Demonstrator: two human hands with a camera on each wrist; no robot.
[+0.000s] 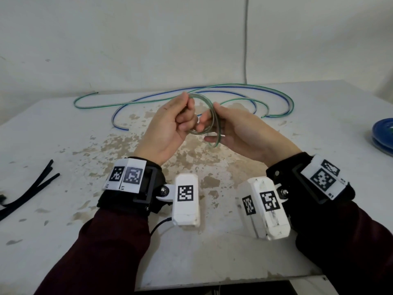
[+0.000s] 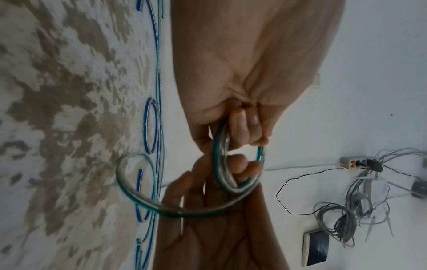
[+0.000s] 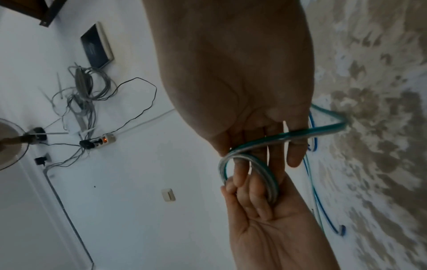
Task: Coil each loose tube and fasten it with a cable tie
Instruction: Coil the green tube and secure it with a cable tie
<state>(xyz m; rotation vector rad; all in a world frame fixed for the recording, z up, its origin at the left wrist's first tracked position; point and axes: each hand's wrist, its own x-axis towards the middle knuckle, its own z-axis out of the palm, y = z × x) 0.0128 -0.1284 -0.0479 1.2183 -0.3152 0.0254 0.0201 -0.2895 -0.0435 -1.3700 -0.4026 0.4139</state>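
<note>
A clear tube with a green stripe is wound into a small coil (image 1: 202, 97) held above the middle of the table. My left hand (image 1: 187, 116) grips the coil's left side with curled fingers (image 2: 242, 126). My right hand (image 1: 207, 128) holds the right side, thumb on top and fingers underneath. In the left wrist view the coil (image 2: 218, 160) passes between both hands, and a loose turn (image 2: 129, 182) bows out towards the table. The right wrist view shows the coil (image 3: 265, 169) lying across my right fingers (image 3: 293, 157), with the left hand (image 3: 251, 197) below.
Loose blue-striped and green-striped tubes (image 1: 191, 92) sprawl across the back of the stained white table (image 1: 276, 241). Black cable ties (image 1: 32, 188) lie at the left edge. A blue coiled bundle (image 1: 382, 135) sits at the right edge. A wall stands behind the table.
</note>
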